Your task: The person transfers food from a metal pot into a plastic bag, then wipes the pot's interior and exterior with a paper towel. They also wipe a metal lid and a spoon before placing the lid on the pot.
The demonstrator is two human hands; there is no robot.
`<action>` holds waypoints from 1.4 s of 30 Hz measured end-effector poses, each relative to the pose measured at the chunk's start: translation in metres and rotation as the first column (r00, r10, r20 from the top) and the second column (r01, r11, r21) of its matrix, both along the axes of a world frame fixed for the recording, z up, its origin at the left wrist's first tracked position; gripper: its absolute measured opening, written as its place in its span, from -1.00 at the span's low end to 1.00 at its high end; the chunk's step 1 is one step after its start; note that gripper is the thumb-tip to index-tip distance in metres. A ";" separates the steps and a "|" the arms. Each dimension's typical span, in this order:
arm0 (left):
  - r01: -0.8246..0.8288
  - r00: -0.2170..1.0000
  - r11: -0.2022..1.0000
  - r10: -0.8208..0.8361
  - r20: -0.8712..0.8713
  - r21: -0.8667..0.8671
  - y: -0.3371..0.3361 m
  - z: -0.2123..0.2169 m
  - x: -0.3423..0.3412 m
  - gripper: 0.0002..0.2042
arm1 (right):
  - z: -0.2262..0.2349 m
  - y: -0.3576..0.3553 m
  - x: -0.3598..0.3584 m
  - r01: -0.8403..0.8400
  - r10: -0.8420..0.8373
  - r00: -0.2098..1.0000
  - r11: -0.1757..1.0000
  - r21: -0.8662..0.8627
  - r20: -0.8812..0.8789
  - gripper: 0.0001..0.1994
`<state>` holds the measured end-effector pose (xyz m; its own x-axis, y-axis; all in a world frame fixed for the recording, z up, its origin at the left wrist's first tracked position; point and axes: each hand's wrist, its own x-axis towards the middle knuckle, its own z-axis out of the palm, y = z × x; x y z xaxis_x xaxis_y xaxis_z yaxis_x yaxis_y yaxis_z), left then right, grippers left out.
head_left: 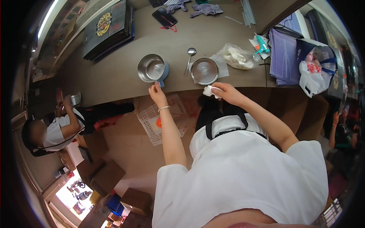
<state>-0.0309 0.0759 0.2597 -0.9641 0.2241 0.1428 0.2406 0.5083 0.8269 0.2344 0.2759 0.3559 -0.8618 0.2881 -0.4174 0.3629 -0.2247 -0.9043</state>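
Note:
A blue mug (166,71) with a bare steel inside stands near the table's front edge, its handle pointing toward me. My left hand (157,95) is closed at that handle, fingertips against it. Crumpled white tissue (208,91) pokes out of my right hand (225,92), whose fingers are pinched round it just off the table edge. Right above this hand lies a round steel lid (204,71), partly over a white sheet. A metal spoon (191,54) rests between mug and lid.
On the table (114,76) are a stack of dark boxes (108,28), a phone (164,17), gloves (206,10), a plastic bag (237,56), a teal glue gun (262,45) and purple bags (283,57). A co-worker (62,127) sits at left; cartons (107,176) stand behind.

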 end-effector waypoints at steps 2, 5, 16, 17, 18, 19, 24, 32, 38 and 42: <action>-0.060 0.977 0.973 0.011 -0.212 -0.224 -0.019 -0.019 0.013 -0.57 | -0.006 -0.001 -0.001 0.017 0.027 0.988 0.961 0.276 -0.155 -0.73; -0.115 0.989 0.936 0.138 0.044 -0.333 -0.023 0.026 0.052 -0.46 | -0.007 -0.003 -0.010 0.050 0.016 0.985 0.930 0.365 -0.174 -0.74; 0.356 0.491 0.602 -0.771 0.405 0.714 0.059 0.144 0.132 -0.56 | 0.038 -0.035 -0.036 0.083 -0.110 0.992 0.934 -0.347 -0.060 -0.77; 0.326 0.455 0.575 -0.791 0.409 0.750 0.060 0.146 0.135 -0.56 | 0.035 -0.036 -0.034 0.096 -0.132 0.989 0.924 -0.369 -0.073 -0.77; 0.350 0.454 0.565 -0.800 0.392 0.747 0.061 0.146 0.138 -0.55 | 0.034 -0.036 -0.031 0.104 -0.142 0.988 0.904 -0.416 -0.061 -0.77; 0.374 0.452 0.555 -0.809 0.376 0.743 0.061 0.146 0.140 -0.54 | 0.033 -0.036 -0.028 0.113 -0.152 0.987 0.880 -0.461 -0.048 -0.77; 0.402 0.376 0.510 -0.849 0.371 0.761 0.067 0.150 0.141 -0.54 | 0.034 -0.026 -0.014 0.150 -0.246 0.966 0.787 -0.598 -0.082 -0.76; 0.335 0.427 0.708 -0.702 0.570 0.622 0.063 0.120 0.117 -0.51 | 0.074 0.058 -0.031 0.228 -0.308 0.914 0.928 -0.293 -0.263 -0.73; 0.424 0.555 0.758 -0.649 0.520 0.495 0.121 0.131 0.095 -0.73 | 0.038 0.055 -0.028 0.191 -0.223 0.959 0.964 -0.185 -0.174 -0.76; 0.196 0.527 0.744 -0.629 0.571 0.639 0.126 0.151 0.102 -0.79 | 0.038 0.071 -0.018 0.267 -0.278 0.954 0.958 -0.100 -0.110 -0.80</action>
